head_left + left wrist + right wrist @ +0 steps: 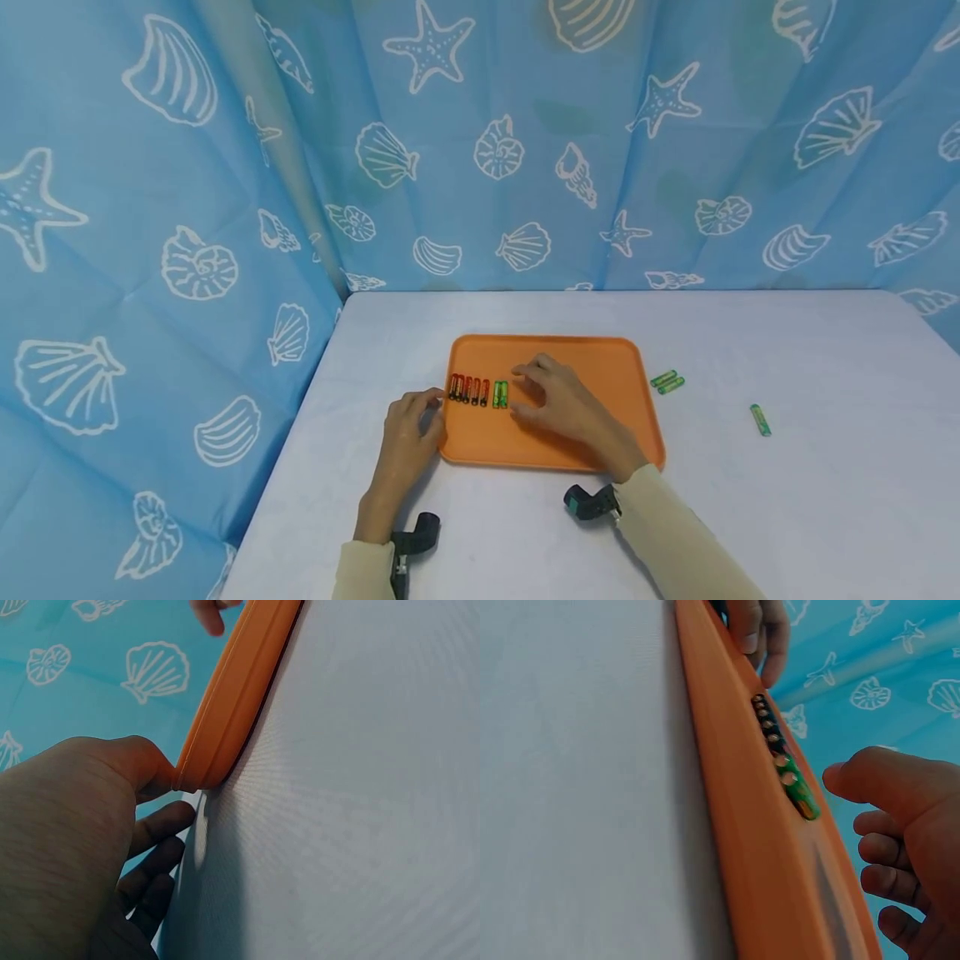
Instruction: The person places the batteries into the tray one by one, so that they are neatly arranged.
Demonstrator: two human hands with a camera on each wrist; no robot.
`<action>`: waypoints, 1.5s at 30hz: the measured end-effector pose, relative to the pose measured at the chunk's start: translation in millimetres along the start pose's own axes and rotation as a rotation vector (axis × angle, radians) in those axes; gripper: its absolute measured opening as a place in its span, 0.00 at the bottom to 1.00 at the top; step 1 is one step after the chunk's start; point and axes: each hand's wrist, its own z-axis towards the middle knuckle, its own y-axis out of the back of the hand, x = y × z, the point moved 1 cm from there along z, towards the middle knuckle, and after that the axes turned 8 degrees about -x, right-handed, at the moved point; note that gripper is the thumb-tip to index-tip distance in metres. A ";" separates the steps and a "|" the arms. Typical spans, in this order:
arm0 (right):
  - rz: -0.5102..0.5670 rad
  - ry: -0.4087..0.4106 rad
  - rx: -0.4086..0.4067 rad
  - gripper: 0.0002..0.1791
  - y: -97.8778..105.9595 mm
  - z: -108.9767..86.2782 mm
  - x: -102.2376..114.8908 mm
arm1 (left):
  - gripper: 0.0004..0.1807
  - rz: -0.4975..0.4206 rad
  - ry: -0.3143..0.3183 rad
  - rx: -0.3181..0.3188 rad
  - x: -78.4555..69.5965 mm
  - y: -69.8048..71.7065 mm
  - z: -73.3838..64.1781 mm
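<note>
Several red-and-black batteries (468,390) stand side by side in a row on the orange tray (480,446), near its left end. Two green batteries (500,394) lie parallel just right of that row. My left hand (408,433) is at the tray's left edge; in the left wrist view its thumb (154,769) touches the tray corner while the other fingers hang loosely bent. Over the tray, right of the green pair, my right hand (558,400) is held with thumb and fingers apart and nothing between them.
Two more green batteries (667,382) lie together on the white tablecloth (825,500) beyond the tray's right edge. Farther right is a single green battery (761,420). A blue curtain (525,192) with white shell prints hangs behind and to the left.
</note>
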 end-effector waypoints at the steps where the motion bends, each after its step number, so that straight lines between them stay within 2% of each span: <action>1: -0.003 0.002 -0.008 0.29 3.5 -2.3 -0.8 | 0.17 0.002 0.000 0.001 0.0 -0.6 0.1; 8: -0.037 -0.002 -0.061 0.24 34.4 -26.1 -13.8 | 0.17 0.004 0.019 0.010 -1.3 -1.2 0.4; 16: -0.079 -0.001 -0.153 0.20 69.7 -62.2 -45.1 | 0.17 -0.001 0.034 0.020 -0.6 1.5 0.6; 22: -0.140 -0.113 -0.158 0.23 93.5 -93.7 -71.1 | 0.18 0.002 0.052 0.027 -1.3 2.4 -0.1; 26: -0.202 -0.198 -0.170 0.27 109.8 -116.2 -85.9 | 0.17 -0.003 0.017 0.022 -1.3 1.7 -0.5; 30: -0.252 -0.202 -0.211 0.30 129.3 -131.3 -98.4 | 0.17 -0.013 -0.003 0.021 -1.6 0.6 -1.2; 35: -0.272 -0.239 -0.238 0.31 151.5 -146.1 -115.5 | 0.17 -0.024 0.024 0.029 -0.9 0.4 -3.9; 38: -0.278 -0.282 -0.238 0.31 160.3 -158.4 -126.1 | 0.17 -0.013 0.032 0.038 -0.6 0.1 -4.3; 41: -0.257 -0.292 -0.231 0.32 166.3 -168.5 -137.2 | 0.17 -0.006 0.031 0.044 -1.2 0.2 -3.1; 45: -0.214 -0.321 -0.189 0.34 172.2 -176.3 -150.7 | 0.18 0.001 0.035 0.046 -3.2 0.5 -1.7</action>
